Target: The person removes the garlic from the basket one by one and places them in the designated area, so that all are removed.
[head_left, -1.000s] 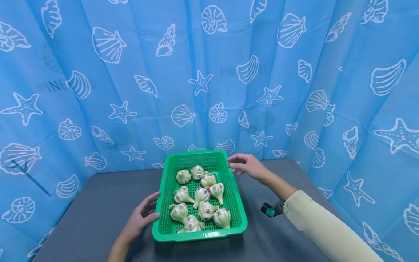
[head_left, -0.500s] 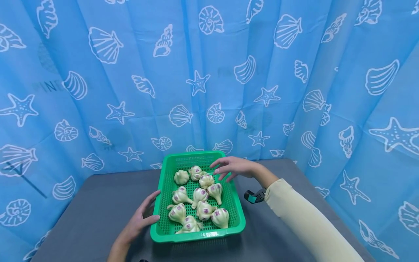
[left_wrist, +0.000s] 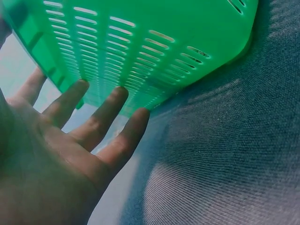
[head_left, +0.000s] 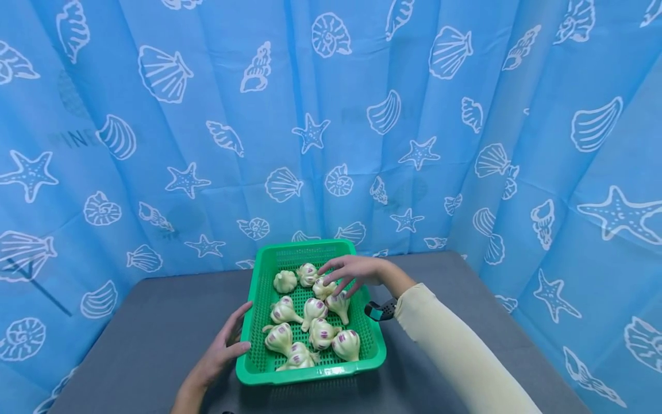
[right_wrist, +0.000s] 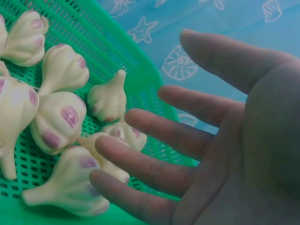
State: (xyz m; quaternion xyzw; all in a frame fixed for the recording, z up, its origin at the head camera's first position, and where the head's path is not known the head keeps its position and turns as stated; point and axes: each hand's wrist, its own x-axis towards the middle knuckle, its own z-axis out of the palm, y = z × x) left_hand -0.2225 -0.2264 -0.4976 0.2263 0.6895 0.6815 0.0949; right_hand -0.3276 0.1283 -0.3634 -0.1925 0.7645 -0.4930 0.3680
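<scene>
A green plastic basket (head_left: 311, 378) with slotted walls holds several white and purple garlic bulbs (head_left: 315, 310). My left hand (head_left: 219, 351) is at the basket's left side, its fingers extended along the outer wall; in the left wrist view the fingertips (left_wrist: 121, 93) lie at the slotted wall. Over the right rim reaches my right hand (head_left: 357, 271), fingers spread above the bulbs at the back right. Nothing is held in it. In the right wrist view its straight fingers (right_wrist: 164, 126) are in front of a garlic bulb (right_wrist: 70, 183); contact cannot be told.
A grey cloth-covered table (head_left: 170, 322) lies under the basket. Behind and to the right hangs a blue curtain (head_left: 331, 75) with white shell and starfish prints, close to the basket's far end. A black strap with a teal piece (head_left: 380, 311) sits at the right wrist.
My right hand has moved left and slightly down, from beside the right rim to over the garlic bulbs. My left hand has stayed at the basket's left side.
</scene>
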